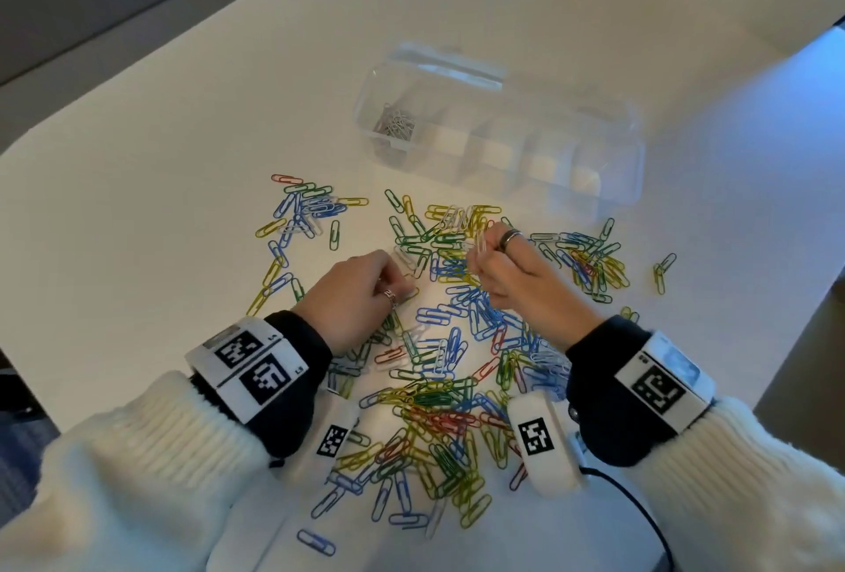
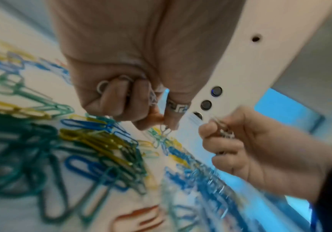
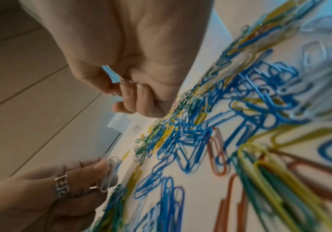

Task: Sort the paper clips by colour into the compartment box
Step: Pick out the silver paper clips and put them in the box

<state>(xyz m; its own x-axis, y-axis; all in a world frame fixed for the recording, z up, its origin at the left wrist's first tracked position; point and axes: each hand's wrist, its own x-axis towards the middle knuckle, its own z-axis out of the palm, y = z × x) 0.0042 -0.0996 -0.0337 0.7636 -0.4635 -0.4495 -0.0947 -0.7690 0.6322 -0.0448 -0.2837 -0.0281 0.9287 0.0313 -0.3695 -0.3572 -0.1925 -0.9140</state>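
Paper clips [image 1: 439, 407] in blue, green, yellow, red and white lie scattered over the white table [image 1: 183, 187]. The clear compartment box [image 1: 608, 169] stands open behind them, with pale clips [image 1: 398, 121] in its left end compartment. My left hand [image 1: 402, 288] is low on the pile, fingers curled round white clips [image 2: 153, 97] and pinching one more white clip [image 3: 107, 177]. My right hand [image 1: 484, 251] is lifted just above the pile and grips a small bunch of white clips [image 1: 479, 244] in its curled fingers [image 3: 129, 94].
The table's right edge [image 1: 804, 311] runs close past the clips, and its rounded left corner [image 1: 27, 141] lies beyond the pile. A black cable [image 1: 640, 507] trails at the lower right. Single clips [image 1: 663, 269] lie apart to the right.
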